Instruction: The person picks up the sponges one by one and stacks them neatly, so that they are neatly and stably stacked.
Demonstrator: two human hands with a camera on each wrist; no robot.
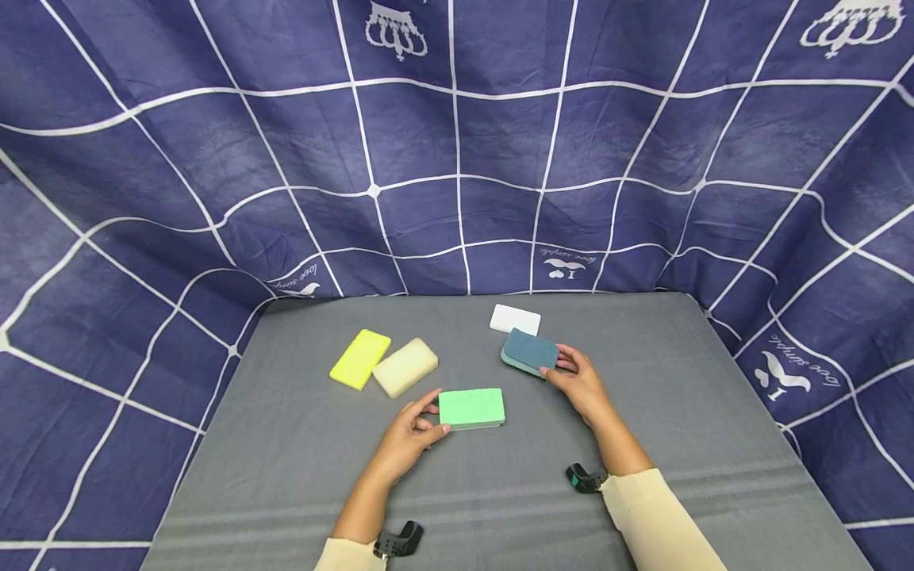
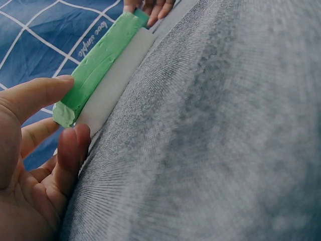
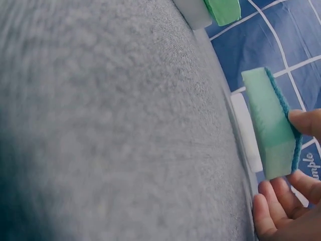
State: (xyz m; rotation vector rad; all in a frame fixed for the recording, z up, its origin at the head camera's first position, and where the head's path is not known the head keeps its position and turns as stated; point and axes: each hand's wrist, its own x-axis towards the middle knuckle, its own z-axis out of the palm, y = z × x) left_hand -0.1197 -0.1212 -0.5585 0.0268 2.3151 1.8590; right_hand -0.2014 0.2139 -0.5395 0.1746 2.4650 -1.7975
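Observation:
My left hand (image 1: 407,440) pinches the left end of a light green block (image 1: 471,407), its thumb and fingers at the corners. The green block has a dented, putty-like surface and lies flat on a white block (image 2: 118,83) of similar size, which rests on the grey cloth. To the right and farther back, my right hand (image 1: 581,387) holds a scouring sponge (image 1: 531,351) by its right end between thumb and fingers. This sponge has a dark blue-green scrubbing side on top and a pale green foam body (image 3: 268,120). It looks slightly tilted, raised above the cloth in the right wrist view.
Just behind the scouring sponge lies a white rectangular block (image 1: 516,319). A bright yellow sponge (image 1: 360,359) and a cream sponge (image 1: 405,367) lie side by side at the back left. Grey cloth (image 1: 286,460) covers the table, and a blue checked curtain (image 1: 500,214) surrounds it.

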